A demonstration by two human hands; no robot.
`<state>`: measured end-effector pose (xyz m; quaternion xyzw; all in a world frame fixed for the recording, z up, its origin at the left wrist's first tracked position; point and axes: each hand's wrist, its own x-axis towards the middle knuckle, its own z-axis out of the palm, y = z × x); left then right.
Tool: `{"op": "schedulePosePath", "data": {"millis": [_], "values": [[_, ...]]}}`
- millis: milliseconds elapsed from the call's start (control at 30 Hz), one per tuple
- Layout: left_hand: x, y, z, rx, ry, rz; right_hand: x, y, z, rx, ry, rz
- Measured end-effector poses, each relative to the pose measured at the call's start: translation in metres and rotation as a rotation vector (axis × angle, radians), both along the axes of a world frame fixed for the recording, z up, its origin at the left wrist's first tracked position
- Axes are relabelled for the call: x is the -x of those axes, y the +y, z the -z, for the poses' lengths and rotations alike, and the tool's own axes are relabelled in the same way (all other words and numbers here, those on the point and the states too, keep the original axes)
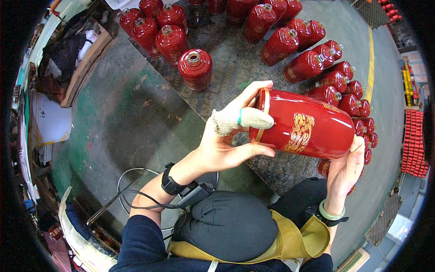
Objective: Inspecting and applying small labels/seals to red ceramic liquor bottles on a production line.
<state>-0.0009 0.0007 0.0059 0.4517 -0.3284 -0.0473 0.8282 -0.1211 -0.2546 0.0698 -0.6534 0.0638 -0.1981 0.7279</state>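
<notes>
Red and glossy, the bottle (319,124) in the head view is held on its side, between both hands, just beyond the right knee (301,197). The left hand (215,147) spreads its digits around the gold-rimmed left end, one of them in a pale cover (257,118) laid against the side. The right hand (346,170) props the right end with its fingers; whether its thumb pinches is hidden, as is the neck. So slick a surface likely calls for even pressure from both ends, slow turning, and bare fingertips kept off the gold pattern (300,132). Standing bottles (195,72) crowd the dark mat (219,93) on the far side and to the right, so holding it clear of them should avoid knocks.
</notes>
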Motion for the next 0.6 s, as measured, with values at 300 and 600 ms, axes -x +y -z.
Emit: {"op": "schedulePosePath", "data": {"millis": [300, 600], "values": [[0.000, -0.003, 0.000, 0.010, -0.085, -0.017, -0.001, -0.004, -0.001, 0.022, -0.002, -0.019], [0.004, -0.001, -0.006, -0.117, -0.001, 0.016, 0.000, -0.007, -0.005, 0.068, -0.003, -0.024]]}}
